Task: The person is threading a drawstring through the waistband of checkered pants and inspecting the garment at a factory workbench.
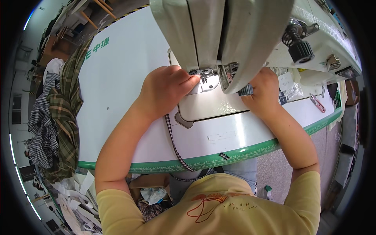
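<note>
At the sewing machine (pixel 258 39), I note left hand (pixel 166 90) and right hand (pixel 264 92) curled, cannot tell what either grips, and find the checked strip (pixel 171 135) trailing over the worktop's (pixel 113 78) near edge, apparently with length unsewn, finished stitching unseen.

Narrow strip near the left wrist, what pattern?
The narrow strip is black-and-white checked; head view.

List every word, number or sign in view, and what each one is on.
Wording is described, not copied out.
White tabletop: large green lettering at its far left.
Yellow shirt: small lettering beside a red drawing.
Green ruler strip along the near edge: scale marks, numbers too small to read.
Paper slip beside the right hand: marks too small to read.
Sewing machine: dark label, too small to read.
</note>
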### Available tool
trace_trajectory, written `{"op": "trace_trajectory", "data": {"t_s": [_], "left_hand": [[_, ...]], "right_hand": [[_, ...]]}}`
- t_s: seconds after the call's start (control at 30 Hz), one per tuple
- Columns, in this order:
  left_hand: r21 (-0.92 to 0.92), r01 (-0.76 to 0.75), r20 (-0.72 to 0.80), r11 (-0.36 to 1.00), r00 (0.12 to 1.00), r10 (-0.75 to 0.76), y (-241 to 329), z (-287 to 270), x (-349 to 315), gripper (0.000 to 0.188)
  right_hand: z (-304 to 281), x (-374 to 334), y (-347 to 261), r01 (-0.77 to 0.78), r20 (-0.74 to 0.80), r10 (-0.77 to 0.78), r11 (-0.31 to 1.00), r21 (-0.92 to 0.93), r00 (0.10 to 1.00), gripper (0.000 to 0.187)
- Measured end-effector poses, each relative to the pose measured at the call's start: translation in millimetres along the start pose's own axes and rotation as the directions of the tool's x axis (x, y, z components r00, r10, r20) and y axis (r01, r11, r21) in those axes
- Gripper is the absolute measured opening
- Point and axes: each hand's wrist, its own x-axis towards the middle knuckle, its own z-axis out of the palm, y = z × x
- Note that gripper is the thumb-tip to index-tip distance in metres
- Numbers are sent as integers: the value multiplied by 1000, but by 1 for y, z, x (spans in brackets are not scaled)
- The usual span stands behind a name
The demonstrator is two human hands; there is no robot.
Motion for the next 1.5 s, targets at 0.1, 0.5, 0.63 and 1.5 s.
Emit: {"op": "trace_trajectory", "data": {"t_s": [0.1,0.5,0.63,1.5], "left_hand": [[45,-2,18,999,1000,1,-1,0,0,28],[0,-6,67,1000,998,6,1,-5,2,26],[-9,2,66,1000,998,-1,1,-5,0,26],[37,2,72,999,997,-5,1,-2,-2,25]], "right_hand": [[6,-2,6,-124,29,121,981,151,992,19],[7,-1,5,-192,27,190,964,185,981,22],[7,-2,3,-214,31,212,959,184,977,20],[4,-1,2,-15,56,7,989,147,998,16]]}}
